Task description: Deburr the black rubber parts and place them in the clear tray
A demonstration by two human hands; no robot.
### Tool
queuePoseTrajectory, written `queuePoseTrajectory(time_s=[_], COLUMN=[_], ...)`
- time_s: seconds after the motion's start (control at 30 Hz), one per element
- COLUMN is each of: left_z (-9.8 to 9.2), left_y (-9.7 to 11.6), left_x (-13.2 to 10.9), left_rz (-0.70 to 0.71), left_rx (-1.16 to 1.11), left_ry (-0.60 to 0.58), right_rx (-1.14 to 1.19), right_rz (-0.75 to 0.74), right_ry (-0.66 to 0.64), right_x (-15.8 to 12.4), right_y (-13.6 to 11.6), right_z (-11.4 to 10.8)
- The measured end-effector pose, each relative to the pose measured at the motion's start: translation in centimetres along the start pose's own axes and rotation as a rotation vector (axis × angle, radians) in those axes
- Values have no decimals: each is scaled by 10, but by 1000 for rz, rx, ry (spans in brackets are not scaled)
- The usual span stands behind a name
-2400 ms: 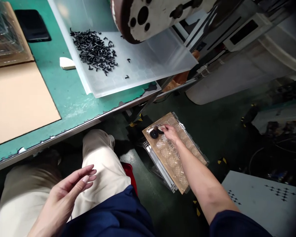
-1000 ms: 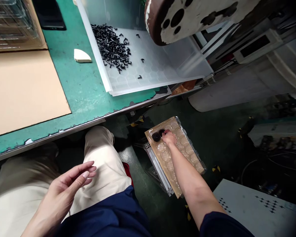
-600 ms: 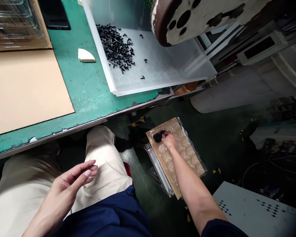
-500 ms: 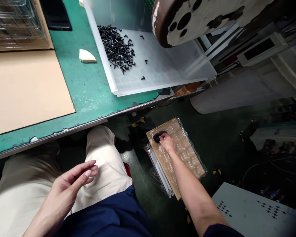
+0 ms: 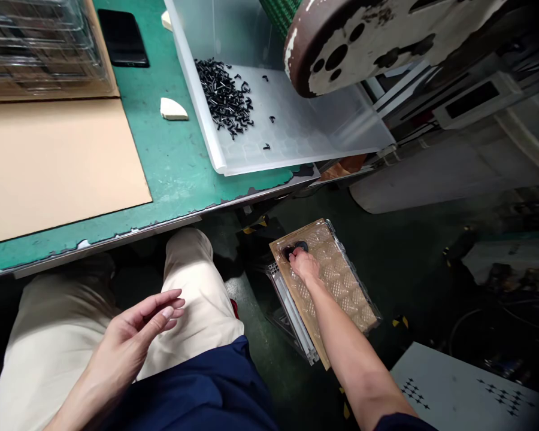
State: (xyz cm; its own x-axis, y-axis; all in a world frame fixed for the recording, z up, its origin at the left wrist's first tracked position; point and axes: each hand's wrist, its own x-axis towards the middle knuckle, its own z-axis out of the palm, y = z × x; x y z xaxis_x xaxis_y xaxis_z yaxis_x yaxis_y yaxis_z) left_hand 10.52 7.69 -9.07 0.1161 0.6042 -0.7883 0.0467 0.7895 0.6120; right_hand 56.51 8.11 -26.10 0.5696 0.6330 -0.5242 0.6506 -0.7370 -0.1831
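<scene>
My left hand (image 5: 130, 335) hovers above my lap, fingers loosely stretched, thumb close to them, nothing in it. Down at the right, my right hand (image 5: 304, 264) reaches to the far left corner of a clear plastic tray (image 5: 341, 281) with rows of round pockets. Its fingers are closed around a black round part (image 5: 288, 251) at that corner, largely hidden by the hand. Another black round part (image 5: 302, 245) shows just beyond the fingers. Brown cardboard (image 5: 320, 347) lies under the tray, on a metal-framed stand (image 5: 291, 314).
On the green bench (image 5: 170, 161) a translucent bin (image 5: 291, 134) holds small black pieces (image 5: 227, 99). A flat cardboard sheet (image 5: 63, 161), stacked clear trays (image 5: 40, 54), a phone (image 5: 123, 37) and a cream wedge (image 5: 173, 109) lie leftward. A worn machine head (image 5: 332, 54) overhangs the bin.
The view has shifted slightly, so the bench things sit farther right. My right hand stays at the tray's corner, now covering more of the black parts. My left hand keeps its pose.
</scene>
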Motion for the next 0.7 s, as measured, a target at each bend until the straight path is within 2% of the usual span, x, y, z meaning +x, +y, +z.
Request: queuePoseTrajectory(time_s=[0.1,0.17,0.3,0.4,0.47,0.57,0.63,0.7], left_z=[0,1,9,13,13,6,-1,-9], left_y=[-2,-5,-9,-10,-10,-8,-8,-10], left_x=[-1,-1,-6,-14,-20,-30,-37,-42], left_rz=[34,70,192,373,510,672,699,689], left_rx=[9,28,156,295,373,466,501,507], left_ry=[-11,-19,-66,-101,-101,-81,-88,-96], right_rx=[189,347,654,802,847,840,790,698], right_rz=[1,-29,-143,-264,-348,-478,-558,-641], right_ry=[-8,-60,-301,-513,-639,-772,-801,-771], right_x=[-14,-35,-108,-170,-204,-237,-249,-256], right_y=[-11,-25,-68,-106,-129,-157,-172,-183], right_z=[-8,-7,8,15,15,10,6,2])
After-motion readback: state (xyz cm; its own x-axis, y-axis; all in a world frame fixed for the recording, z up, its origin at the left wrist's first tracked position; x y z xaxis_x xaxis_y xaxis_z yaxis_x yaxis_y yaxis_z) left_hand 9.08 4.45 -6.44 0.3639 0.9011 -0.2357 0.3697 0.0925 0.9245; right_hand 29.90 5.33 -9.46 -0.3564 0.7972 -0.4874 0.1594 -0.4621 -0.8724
